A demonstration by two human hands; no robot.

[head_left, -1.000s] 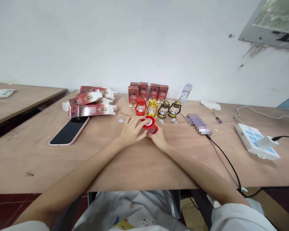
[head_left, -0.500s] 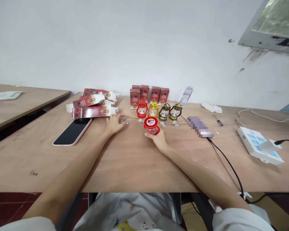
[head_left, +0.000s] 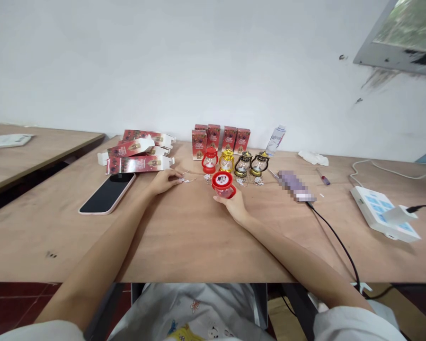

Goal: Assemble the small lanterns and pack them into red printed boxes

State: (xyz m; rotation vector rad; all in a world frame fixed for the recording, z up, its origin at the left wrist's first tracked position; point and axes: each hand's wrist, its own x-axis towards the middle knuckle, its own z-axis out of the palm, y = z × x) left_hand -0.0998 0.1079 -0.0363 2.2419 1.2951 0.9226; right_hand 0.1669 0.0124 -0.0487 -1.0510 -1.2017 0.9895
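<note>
My right hand (head_left: 235, 204) grips a small red toy lantern (head_left: 223, 184), tipped so its round base faces me. My left hand (head_left: 166, 180) rests on the wooden table (head_left: 199, 237) to the left, its fingertips pinched on a small metal wire piece (head_left: 185, 180). Behind stand a red lantern (head_left: 209, 160), a gold lantern (head_left: 226, 161) and two black-and-gold lanterns (head_left: 251, 164) in a row, with tiny tags lying in front of them.
Upright red boxes (head_left: 220, 139) line the wall. Flattened red boxes (head_left: 137, 151) and a phone (head_left: 107, 192) lie at the left. A blurred purple item (head_left: 296, 186) with a black cable, a small screwdriver (head_left: 323, 178), a plastic bottle (head_left: 275, 138) and a white power strip (head_left: 384, 213) sit at the right.
My left hand let go of the red lantern, reached left to the wire piece and closed its fingertips on it. My right hand lifted the lantern slightly and kept hold.
</note>
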